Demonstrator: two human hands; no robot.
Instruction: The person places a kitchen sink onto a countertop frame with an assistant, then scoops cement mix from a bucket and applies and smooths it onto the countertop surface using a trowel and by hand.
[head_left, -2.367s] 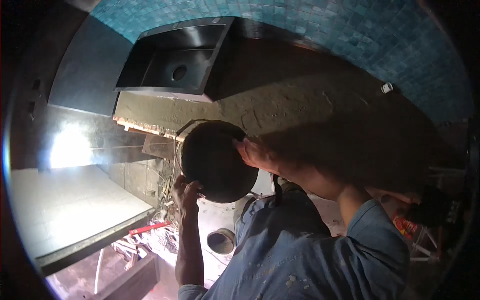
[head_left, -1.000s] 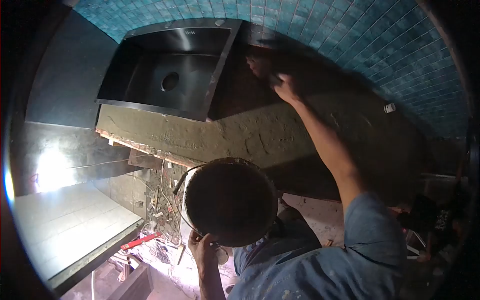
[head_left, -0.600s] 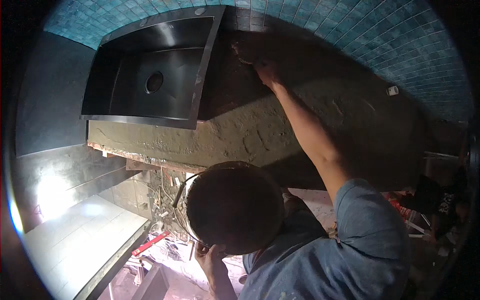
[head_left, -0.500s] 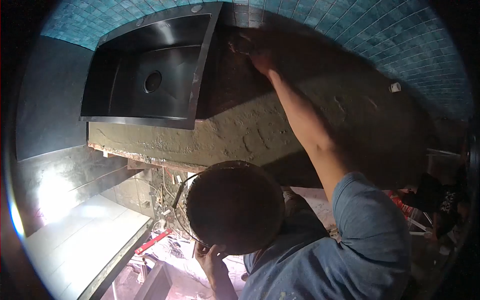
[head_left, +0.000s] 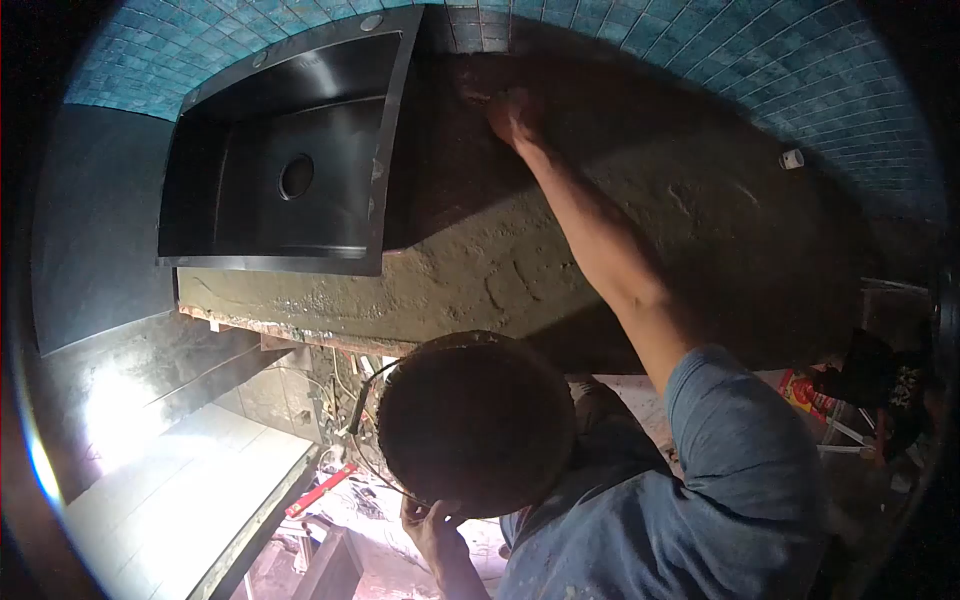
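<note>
My left hand (head_left: 436, 530) grips the near rim of a round dark bucket (head_left: 480, 340) with a wire handle, held in front of my body. What lies inside the bucket is too dark to make out. My right arm stretches far forward over a counter covered in wet grey mortar (head_left: 470, 265). In deep shadow, my right hand (head_left: 515, 118) is low over the mortar, right of the sink and near the tiled wall. Its fingers are hard to see, and I cannot tell whether they hold anything.
A black sink (head_left: 340, 215) is set into the counter at the left. Blue-green tiles (head_left: 690, 60) cover the back wall. A small white cylinder (head_left: 791, 159) stands at the right. Below lie a red level-like bar (head_left: 320, 490) and a pale slab (head_left: 190, 490). Another person (head_left: 890, 390) is at the right edge.
My right hand has drawn back slightly and its fingers look more curled. The bucket sits a little lower in view, still in my left hand. The whole view has shifted slightly.
</note>
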